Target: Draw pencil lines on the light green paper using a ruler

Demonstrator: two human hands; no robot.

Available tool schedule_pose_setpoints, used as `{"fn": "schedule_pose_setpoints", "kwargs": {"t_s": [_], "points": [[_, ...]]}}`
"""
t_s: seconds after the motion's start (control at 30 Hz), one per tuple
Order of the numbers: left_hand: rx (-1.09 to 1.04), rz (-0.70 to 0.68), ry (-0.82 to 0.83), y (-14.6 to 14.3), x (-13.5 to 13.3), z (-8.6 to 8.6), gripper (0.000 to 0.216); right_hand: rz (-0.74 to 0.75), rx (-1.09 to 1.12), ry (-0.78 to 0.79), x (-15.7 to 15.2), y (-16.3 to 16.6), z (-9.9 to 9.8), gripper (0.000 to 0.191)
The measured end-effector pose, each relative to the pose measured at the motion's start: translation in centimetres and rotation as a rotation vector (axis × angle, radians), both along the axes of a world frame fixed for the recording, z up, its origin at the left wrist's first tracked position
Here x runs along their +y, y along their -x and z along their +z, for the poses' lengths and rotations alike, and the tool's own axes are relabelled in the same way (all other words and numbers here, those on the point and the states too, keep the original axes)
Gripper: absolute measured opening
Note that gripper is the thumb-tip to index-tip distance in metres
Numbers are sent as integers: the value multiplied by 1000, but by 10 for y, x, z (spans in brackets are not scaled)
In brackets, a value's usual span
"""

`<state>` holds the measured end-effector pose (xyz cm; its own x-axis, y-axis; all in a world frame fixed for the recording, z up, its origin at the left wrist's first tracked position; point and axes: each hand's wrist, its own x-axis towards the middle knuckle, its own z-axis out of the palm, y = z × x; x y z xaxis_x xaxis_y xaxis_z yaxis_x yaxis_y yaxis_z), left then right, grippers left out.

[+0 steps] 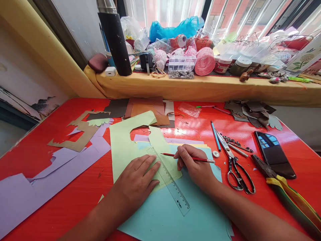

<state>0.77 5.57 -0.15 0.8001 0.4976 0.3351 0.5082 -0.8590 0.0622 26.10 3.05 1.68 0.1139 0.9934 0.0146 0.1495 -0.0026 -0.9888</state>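
My left hand (137,179) lies flat with fingers spread on a light green paper sheet (125,144), its fingertips pressing the upper end of a clear plastic ruler (173,187). The ruler runs diagonally down to the right across the green sheet and a light blue sheet (170,217) beneath it. My right hand (194,164) is closed around a red pencil (198,159), held almost level, its tip pointing left just beside the ruler's edge over the green paper.
Scissors (237,170), a blue pen (215,135), yellow-handled pliers (283,187) and a black phone (274,154) lie to the right on the red table (62,207). Lilac (50,167), brown and grey paper scraps lie left and behind. A cluttered sill holds a dark flask (115,36).
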Motion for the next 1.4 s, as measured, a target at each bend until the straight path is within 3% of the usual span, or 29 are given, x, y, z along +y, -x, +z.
{"fn": "schedule_pose_setpoints", "kwargs": {"t_s": [1.4], "points": [[9,-15,13,1,1,3,39,8,-25,7,0,1,2,55]]}}
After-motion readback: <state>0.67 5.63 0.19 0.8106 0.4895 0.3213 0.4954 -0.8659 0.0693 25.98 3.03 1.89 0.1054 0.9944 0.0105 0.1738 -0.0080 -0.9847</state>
